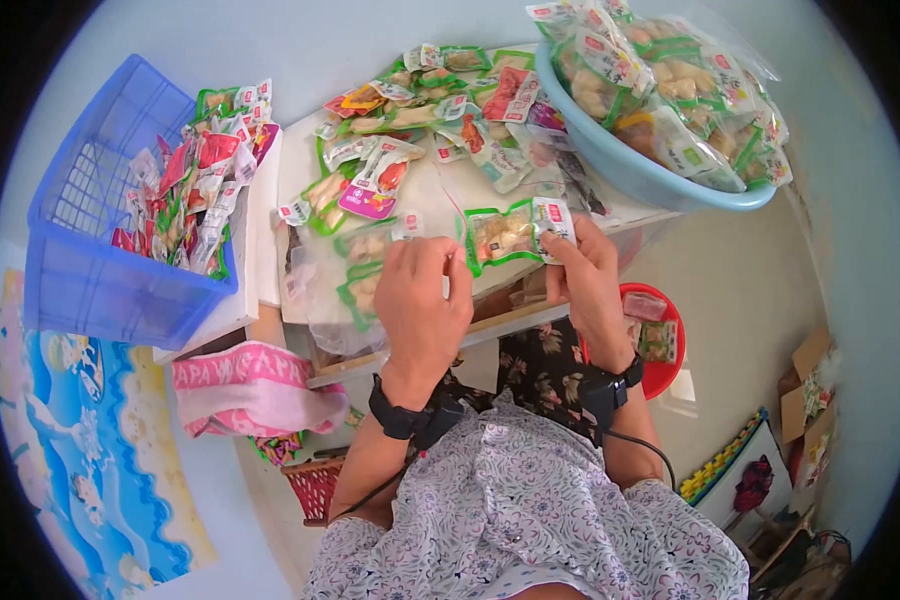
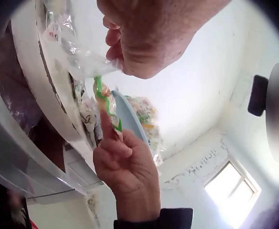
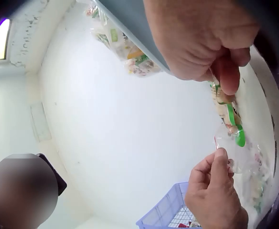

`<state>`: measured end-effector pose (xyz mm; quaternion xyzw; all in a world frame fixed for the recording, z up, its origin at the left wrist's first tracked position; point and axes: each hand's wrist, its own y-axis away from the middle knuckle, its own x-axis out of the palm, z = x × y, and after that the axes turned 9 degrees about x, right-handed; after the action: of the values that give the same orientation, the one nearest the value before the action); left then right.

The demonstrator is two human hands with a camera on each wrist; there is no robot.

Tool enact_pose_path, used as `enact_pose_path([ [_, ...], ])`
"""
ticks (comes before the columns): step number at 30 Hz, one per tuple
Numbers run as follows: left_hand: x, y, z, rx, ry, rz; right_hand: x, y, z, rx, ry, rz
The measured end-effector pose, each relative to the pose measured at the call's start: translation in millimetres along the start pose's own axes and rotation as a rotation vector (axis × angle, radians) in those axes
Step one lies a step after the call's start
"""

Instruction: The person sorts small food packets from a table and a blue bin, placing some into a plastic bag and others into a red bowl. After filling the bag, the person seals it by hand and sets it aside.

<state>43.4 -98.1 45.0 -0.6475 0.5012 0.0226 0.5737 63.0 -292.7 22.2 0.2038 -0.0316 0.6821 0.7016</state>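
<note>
My right hand (image 1: pixel 592 285) pinches a clear snack packet with green edges (image 1: pixel 502 238) by its white printed end, thumb on top. Pale food pieces show through the packet's film. My left hand (image 1: pixel 425 305) pinches the mouth of a clear plastic bag (image 3: pixel 244 160), where a thin red line runs along the edge. In the right wrist view the packet's far end is right at the bag's mouth. More green-edged packets (image 1: pixel 363 245) lie inside the bag, on the white table (image 1: pixel 435 195). Part of the bag is hidden behind my left hand.
Loose snack packets (image 1: pixel 380 180) lie heaped along the table's back. At the right stands a light blue basin (image 1: pixel 610 160) piled with filled bags. A blue-purple basket (image 1: pixel 120 270) of packets sits at the left. Below are a pink towel (image 1: pixel 255 390) and a red basin (image 1: pixel 678 350).
</note>
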Motion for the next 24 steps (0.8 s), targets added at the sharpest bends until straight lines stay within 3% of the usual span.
enact_pose_path([
  [4, -1.6, 0.3, -1.8, 0.094, -0.01, -0.048, 25.5, -1.6, 11.9, -0.001, -0.013, 0.01],
  [10, -7.9, 3.2, 3.9, 0.061, -0.022, -0.111, 37.9, -9.7, 3.9, -0.08, 0.016, -0.006],
  [16, -5.0, -2.2, 6.5, 0.106, 0.047, -0.204, 58.3, -12.8, -11.6, -0.094, 0.294, 0.026],
  [19, -3.5, 2.1, 6.6, 0.121, 0.051, -0.169, 53.2, -29.0, -9.5, 0.013, 0.161, 0.139],
  [22, 1.8, 6.1, -1.0, 0.158, 0.107, -0.178, 69.8, -44.3, -23.8, -0.073, 0.137, 0.258],
  [24, -1.8, 3.2, -0.5, 0.133, 0.133, -0.219, 75.8, -40.7, -24.6, -0.012, 0.131, 0.382],
])
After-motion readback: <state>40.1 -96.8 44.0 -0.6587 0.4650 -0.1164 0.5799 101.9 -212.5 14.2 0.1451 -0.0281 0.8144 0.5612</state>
